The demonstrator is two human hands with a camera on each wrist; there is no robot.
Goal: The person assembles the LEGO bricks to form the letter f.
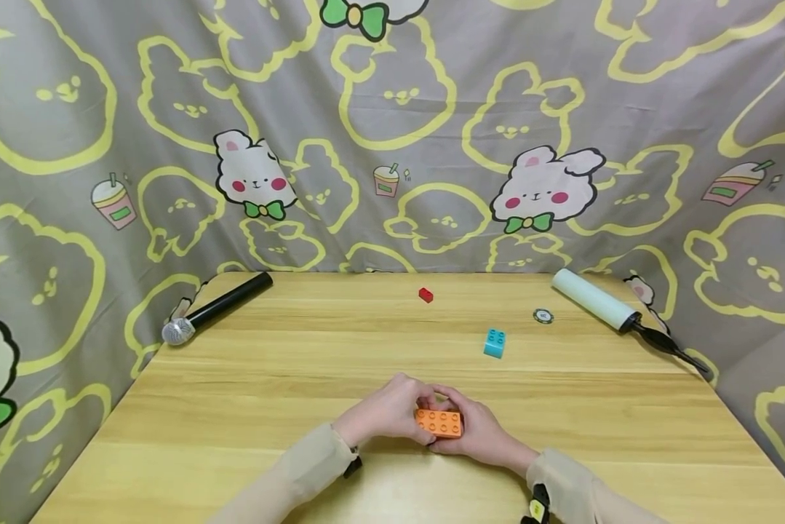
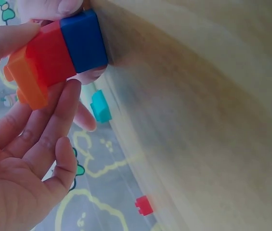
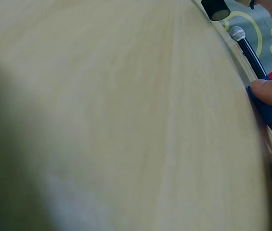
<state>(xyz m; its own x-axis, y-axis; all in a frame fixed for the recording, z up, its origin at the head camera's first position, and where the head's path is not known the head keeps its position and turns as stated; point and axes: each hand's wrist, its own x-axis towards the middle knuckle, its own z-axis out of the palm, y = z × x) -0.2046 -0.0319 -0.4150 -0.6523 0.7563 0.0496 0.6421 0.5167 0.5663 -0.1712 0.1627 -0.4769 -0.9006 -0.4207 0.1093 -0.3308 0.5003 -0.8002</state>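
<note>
Both hands hold a small stack of toy building bricks close over the front middle of the table. An orange brick (image 1: pixel 439 422) tops it, studs upward. The left wrist view shows a red brick (image 2: pixel 54 53) beneath the orange one and a blue brick (image 2: pixel 84 42) at the bottom. My left hand (image 1: pixel 392 411) pinches the stack at the red and orange bricks, thumb on one side and fingers on the other. From the right, my right hand (image 1: pixel 487 433) grips it lower down; its thumb lies on the blue brick in the right wrist view.
Beyond the hands on the wooden table (image 1: pixel 235 407) lie a teal brick (image 1: pixel 495 343), a small red brick (image 1: pixel 425 295) and a round chip (image 1: pixel 543 316). A microphone (image 1: pixel 218 308) is at the back left, a pale cylinder with a black handle (image 1: pixel 598 300) at the back right. Patterned cloth (image 1: pixel 431 131) hangs behind.
</note>
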